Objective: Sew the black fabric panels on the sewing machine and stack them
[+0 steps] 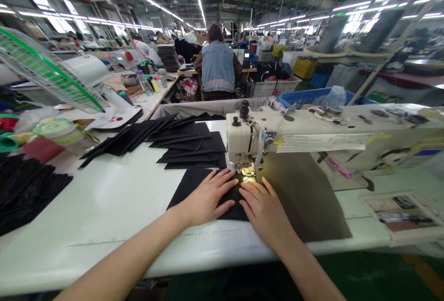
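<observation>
My left hand (210,197) lies flat on a black fabric piece (185,187), its fingers spread and pointing at the needle area of a white sewing machine (239,137). Just right of it, my right hand (265,208) rests with fingers stretched out, the tips by the lit presser foot (247,172) and the fabric's right side. Both palms face down, pressing on the cloth rather than gripping it. Behind the left hand, several black fabric pieces (194,146) are fanned out in overlapping layers. The needle tip is too small to make out.
A fan (83,74) and a lidded cup (65,134) stand at the left, above a dark fabric pile (27,194). Right of the needle lies a dark flat sheet (312,199). A tray (402,215) is set in the table. Ahead sits a person (218,65), facing away.
</observation>
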`<state>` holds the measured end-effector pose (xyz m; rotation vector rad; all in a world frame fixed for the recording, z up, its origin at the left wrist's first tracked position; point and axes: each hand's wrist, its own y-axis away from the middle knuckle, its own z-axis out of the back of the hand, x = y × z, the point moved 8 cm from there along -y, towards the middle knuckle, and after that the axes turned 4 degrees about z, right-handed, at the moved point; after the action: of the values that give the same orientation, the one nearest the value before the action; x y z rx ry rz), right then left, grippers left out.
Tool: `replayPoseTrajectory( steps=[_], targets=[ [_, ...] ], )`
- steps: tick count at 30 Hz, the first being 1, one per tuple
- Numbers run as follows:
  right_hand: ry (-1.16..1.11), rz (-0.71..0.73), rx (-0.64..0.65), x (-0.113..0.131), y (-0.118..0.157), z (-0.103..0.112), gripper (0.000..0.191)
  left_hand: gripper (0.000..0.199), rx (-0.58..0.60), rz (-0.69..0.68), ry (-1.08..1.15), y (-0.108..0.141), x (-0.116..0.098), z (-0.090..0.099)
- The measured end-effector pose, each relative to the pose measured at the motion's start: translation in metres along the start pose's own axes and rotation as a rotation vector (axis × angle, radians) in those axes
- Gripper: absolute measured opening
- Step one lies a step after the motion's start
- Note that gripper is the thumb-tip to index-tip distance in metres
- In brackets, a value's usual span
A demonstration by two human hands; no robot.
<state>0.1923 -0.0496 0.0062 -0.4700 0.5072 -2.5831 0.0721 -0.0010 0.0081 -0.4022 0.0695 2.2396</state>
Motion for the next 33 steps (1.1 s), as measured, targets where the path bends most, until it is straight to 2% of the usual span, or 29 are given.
replayPoseTrajectory(
  steps=[6,10,12,14,19,28,33],
  targets=[
    [0.017,-0.017,0.004,0.003,0.002,0.001,0.026,0.055,0.013,-0.01,-0.01,-0.002,0.001,0.003],
    [-0.007,0.047,-0.034,0.015,0.024,0.01,0.025,0.045,0.043,-0.085,0.029,0.018,-0.022,0.001],
    [-0.023,0.078,-0.051,0.021,0.036,0.015,0.026,0.046,0.077,-0.16,0.065,0.03,-0.037,-0.002],
    [-0.034,0.096,-0.058,0.023,0.042,0.018,0.028,0.047,0.079,-0.182,0.082,0.037,-0.042,-0.002],
    [-0.039,0.06,-0.017,0.012,0.027,0.012,0.025,0.043,0.029,-0.153,0.076,0.027,-0.026,0.001],
    [-0.008,-0.02,0.049,-0.007,-0.015,0.004,0.02,0.038,0.044,-0.108,0.051,-0.009,0.006,0.01],
    [-0.001,-0.05,0.054,-0.011,-0.024,0.001,0.021,0.038,0.017,-0.108,0.043,-0.024,0.021,0.012]
  ],
)
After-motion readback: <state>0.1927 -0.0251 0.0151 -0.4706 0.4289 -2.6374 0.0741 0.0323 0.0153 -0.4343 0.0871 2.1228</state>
